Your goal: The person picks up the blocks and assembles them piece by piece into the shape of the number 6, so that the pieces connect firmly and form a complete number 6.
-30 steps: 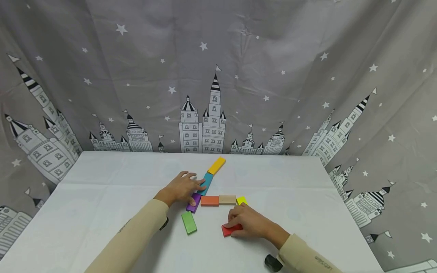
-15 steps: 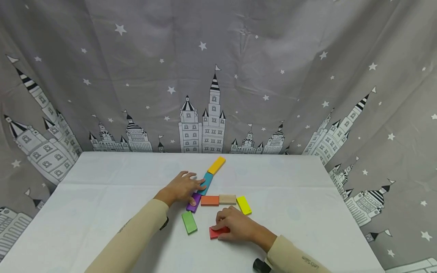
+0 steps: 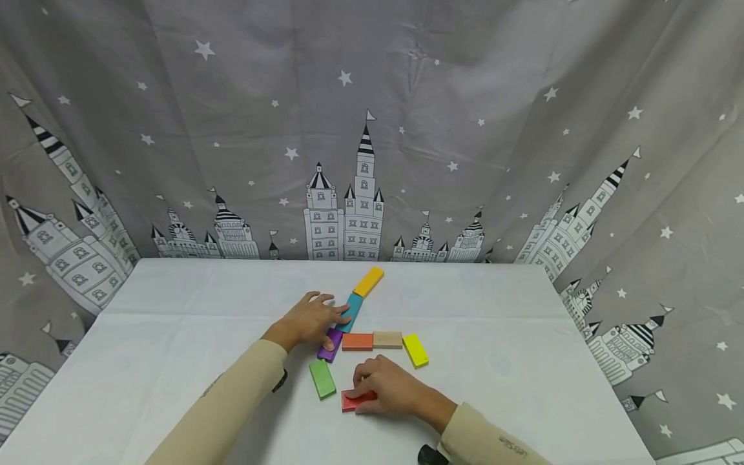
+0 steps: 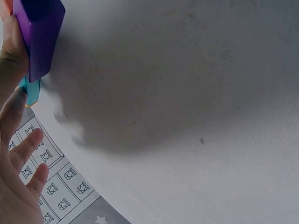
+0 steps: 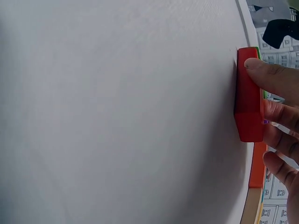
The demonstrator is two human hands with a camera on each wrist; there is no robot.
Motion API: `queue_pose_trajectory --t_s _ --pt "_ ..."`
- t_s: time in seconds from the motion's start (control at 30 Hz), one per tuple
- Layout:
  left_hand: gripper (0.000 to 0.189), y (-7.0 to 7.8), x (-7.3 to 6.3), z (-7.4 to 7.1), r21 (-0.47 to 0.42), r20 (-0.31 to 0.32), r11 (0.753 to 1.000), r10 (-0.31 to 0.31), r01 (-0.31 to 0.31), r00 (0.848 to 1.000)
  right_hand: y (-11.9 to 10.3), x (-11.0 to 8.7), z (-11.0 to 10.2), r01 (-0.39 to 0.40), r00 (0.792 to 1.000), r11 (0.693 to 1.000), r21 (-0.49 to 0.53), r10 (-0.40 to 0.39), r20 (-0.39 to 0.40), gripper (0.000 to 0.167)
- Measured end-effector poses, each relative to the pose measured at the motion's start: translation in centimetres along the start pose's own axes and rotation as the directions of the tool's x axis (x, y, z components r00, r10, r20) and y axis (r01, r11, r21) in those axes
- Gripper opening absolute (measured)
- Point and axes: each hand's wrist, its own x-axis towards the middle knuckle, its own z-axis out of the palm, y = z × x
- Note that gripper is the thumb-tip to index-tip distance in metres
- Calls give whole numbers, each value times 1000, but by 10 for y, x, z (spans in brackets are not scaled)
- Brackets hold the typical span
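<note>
My right hand pinches a red block between thumb and fingers, low over the white table; the right wrist view has the same red block at its right side. My left hand lies with fingers spread, thumb on the purple block and a fingertip on the blue block. Just left of the red block is a green block. Purple, blue and an orange-yellow block form a slanting line. An orange block and a tan block run rightward from it.
A bright yellow block slants at the right end of the tan block. The white table ends at a grey curtain printed with castles and stars.
My right hand has carried the red block leftward, closer to the green block, uncovering the bright yellow block. My left hand has stayed in place.
</note>
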Motion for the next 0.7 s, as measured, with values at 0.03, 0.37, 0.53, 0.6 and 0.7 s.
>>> queue_pose_trajectory --t_s 0.03,0.37,0.53,0.6,0.7 --pt "66 0 0 0 0 -2 1000 2 -2 1000 -1 1 0 5 1000 1000 -3 -5 -2 31" --pt "66 0 0 -1 5 -7 1000 11 -11 1000 -7 7 2 11 1000 1000 -11 -11 10 31" --pt "66 0 0 -1 10 -11 1000 8 -8 1000 -7 8 4 8 1000 1000 -26 -8 -6 31" --pt "66 0 0 0 10 -11 1000 7 -7 1000 -8 8 5 10 1000 999 -34 -10 -14 31" --pt "66 0 1 0 8 -10 1000 5 -5 1000 -8 8 6 7 1000 999 -39 -8 -19 32"
